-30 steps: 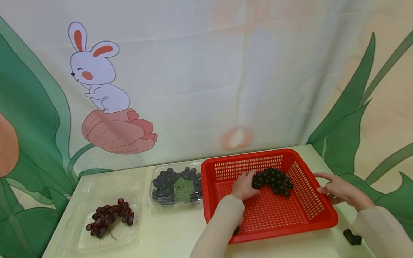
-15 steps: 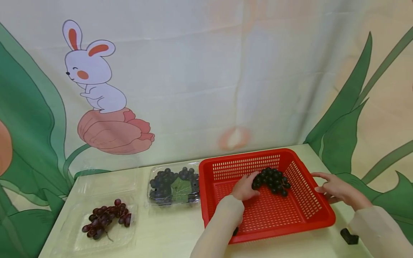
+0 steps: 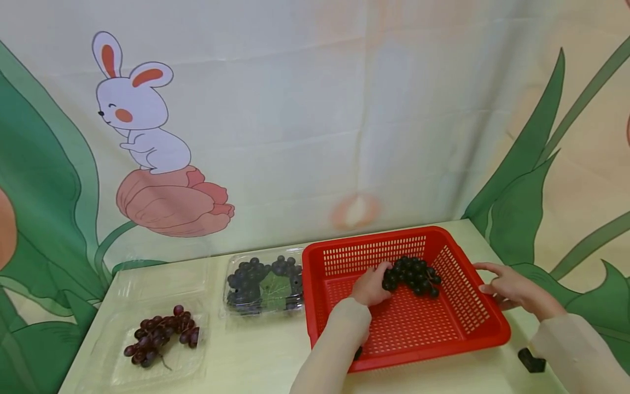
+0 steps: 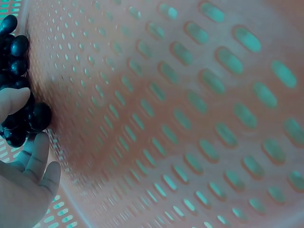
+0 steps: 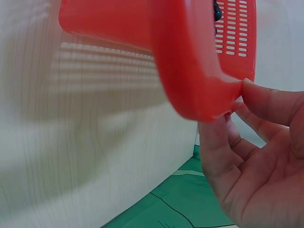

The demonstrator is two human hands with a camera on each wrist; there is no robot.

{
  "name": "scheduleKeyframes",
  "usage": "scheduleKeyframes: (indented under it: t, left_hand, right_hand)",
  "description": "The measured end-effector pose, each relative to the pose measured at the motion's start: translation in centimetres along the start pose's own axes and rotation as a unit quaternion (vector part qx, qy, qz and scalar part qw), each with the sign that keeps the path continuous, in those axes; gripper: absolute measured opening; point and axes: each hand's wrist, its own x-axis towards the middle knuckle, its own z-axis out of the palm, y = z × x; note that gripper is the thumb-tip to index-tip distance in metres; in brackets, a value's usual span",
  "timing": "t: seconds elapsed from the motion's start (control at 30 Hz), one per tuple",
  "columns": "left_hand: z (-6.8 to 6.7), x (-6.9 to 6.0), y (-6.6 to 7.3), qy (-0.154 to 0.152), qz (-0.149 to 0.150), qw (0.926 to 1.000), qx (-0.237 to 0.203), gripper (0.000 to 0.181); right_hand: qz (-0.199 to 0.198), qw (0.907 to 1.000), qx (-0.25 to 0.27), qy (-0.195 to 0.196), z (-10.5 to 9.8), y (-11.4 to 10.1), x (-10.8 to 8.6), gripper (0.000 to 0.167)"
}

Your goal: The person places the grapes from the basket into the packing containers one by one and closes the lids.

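Inside the red basket (image 3: 415,358) lies a bunch of dark grapes (image 3: 413,275). My left hand (image 3: 372,284) reaches in from the left and holds the near left end of this bunch. In the left wrist view, the thumb (image 4: 14,100) lies over the dark grapes (image 4: 39,117) while the fingers come up from below. My right hand (image 3: 517,289) grips the basket's right rim. From the right wrist view, its thumb presses the red rim (image 5: 190,76) from above and its fingers curl beneath.
Left of the basket stands a clear clamshell box (image 3: 266,284) holding dark grapes and a green leaf. Farther left, reddish grapes (image 3: 162,334) lie in an open clear box (image 3: 123,377). A patterned curtain (image 3: 295,137) hangs behind the table (image 3: 251,355).
The head view has shifted slightly, so everything sits a little farther left. Both hands keep their places on the grapes and the basket rim.
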Motion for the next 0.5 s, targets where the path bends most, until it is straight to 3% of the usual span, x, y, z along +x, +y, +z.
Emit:
scheduleKeyframes:
  t: [0.23, 0.5]
  left_hand:
    - [-0.19, -0.12, -0.38, -0.011, -0.009, 0.9997, -0.018, 0.058]
    - [-0.61, -0.47, -0.57, -0.018, 0.007, 0.9997, -0.016, 0.053]
  right_hand:
    - [-0.001, 1.0000, -0.004, -0.002, -0.03, 0.08, 0.13, 0.061]
    - [-0.003, 1.0000, -0.007, 0.000, 0.04, 0.01, 0.01, 0.062]
